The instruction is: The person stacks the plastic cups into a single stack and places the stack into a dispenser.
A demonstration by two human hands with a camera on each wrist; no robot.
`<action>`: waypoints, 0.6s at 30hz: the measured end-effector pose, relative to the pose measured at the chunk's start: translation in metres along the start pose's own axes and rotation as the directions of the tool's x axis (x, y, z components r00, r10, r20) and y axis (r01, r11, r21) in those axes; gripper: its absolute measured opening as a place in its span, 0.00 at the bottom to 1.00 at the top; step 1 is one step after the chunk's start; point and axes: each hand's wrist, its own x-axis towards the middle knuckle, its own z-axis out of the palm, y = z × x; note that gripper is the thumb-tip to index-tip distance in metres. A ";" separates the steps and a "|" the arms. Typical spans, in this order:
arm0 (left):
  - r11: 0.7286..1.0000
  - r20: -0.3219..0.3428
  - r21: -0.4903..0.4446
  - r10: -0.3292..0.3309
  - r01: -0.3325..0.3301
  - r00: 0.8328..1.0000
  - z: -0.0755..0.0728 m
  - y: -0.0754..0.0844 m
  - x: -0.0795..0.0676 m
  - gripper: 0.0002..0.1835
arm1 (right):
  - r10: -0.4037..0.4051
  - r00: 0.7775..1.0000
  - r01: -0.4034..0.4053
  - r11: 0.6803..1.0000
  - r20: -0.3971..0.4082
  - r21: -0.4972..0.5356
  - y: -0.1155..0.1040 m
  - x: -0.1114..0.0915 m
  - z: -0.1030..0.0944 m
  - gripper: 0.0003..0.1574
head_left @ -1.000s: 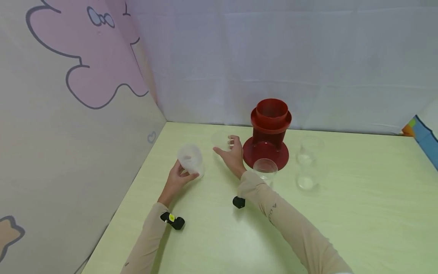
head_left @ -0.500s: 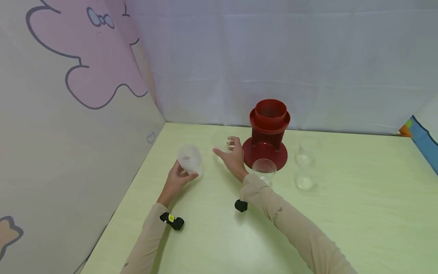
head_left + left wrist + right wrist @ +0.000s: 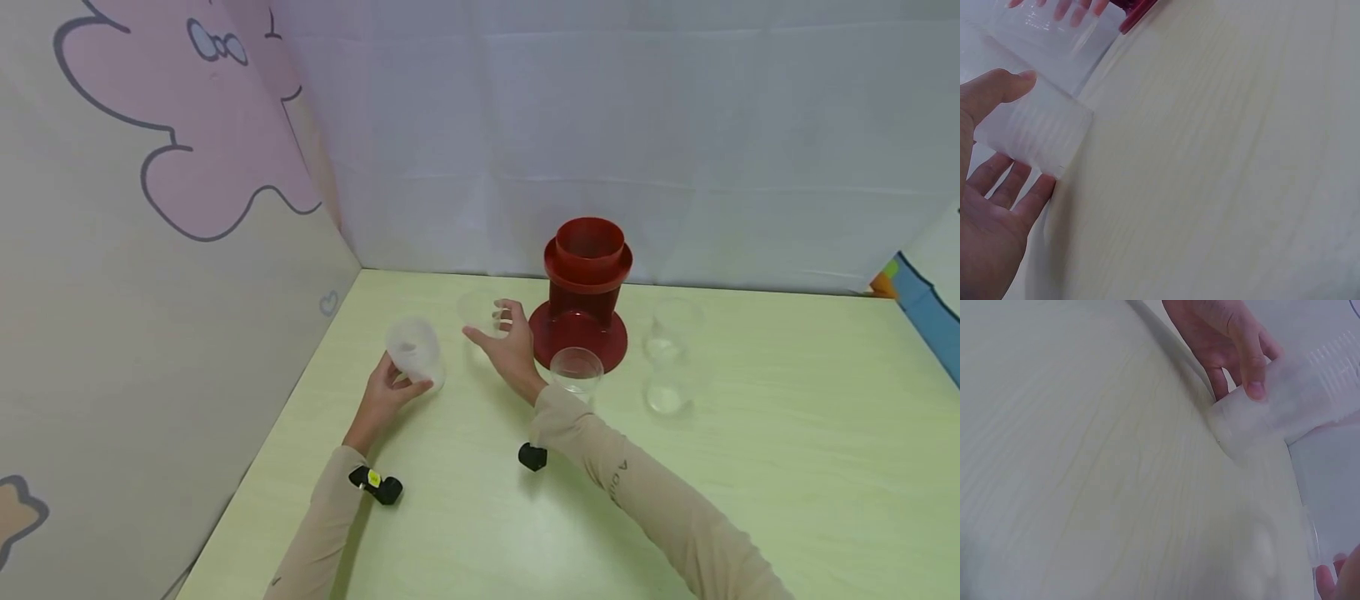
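At the left of the table, my left hand [image 3: 382,404] grips a stack of clear plastic cups [image 3: 416,352], thumb on the near side and fingers around the lower part. The stack's ridged rims [image 3: 1335,369] show in the right wrist view. A short way to the right, my right hand [image 3: 513,346] holds a single clear plastic cup [image 3: 476,310] between thumb and curled fingers, beside the red stand. In the left wrist view its fingers [image 3: 1077,14] show through the clear cup [image 3: 1054,37].
A red tiered stand [image 3: 588,265] with a round base [image 3: 611,346] stands at the back. One clear cup [image 3: 576,371] stands before it, close to my right sleeve [image 3: 645,475]. More clear cups [image 3: 667,396] are to its right. White cloth [image 3: 637,125] hangs behind the table.
Both hands keep their holds, nearly still. My right wrist has shifted slightly toward the table's front; the head view has drifted a little.
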 end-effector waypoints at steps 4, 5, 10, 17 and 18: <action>1.000 0.000 -0.004 0.001 -0.001 1.000 0.000 0.000 0.000 0.43 | -0.030 1.000 0.030 0.999 0.003 0.014 -0.002 0.000 -0.002 0.41; 1.000 -0.001 -0.005 -0.001 0.001 1.000 0.000 0.001 0.000 0.43 | -0.035 0.999 0.035 0.999 0.005 0.019 -0.002 0.000 -0.002 0.41; 1.000 0.002 0.004 -0.016 0.016 1.000 0.000 0.001 0.001 0.44 | -0.036 0.999 0.036 0.999 0.021 0.018 -0.005 -0.002 -0.005 0.38; 1.000 0.005 0.012 -0.018 0.018 1.000 0.001 0.002 0.000 0.43 | -0.045 0.998 0.043 0.998 0.047 0.043 -0.009 -0.007 -0.008 0.37; 1.000 0.005 0.014 -0.019 0.018 1.000 0.001 0.002 -0.001 0.43 | -0.047 0.998 0.045 0.998 0.050 0.045 -0.010 -0.008 -0.009 0.37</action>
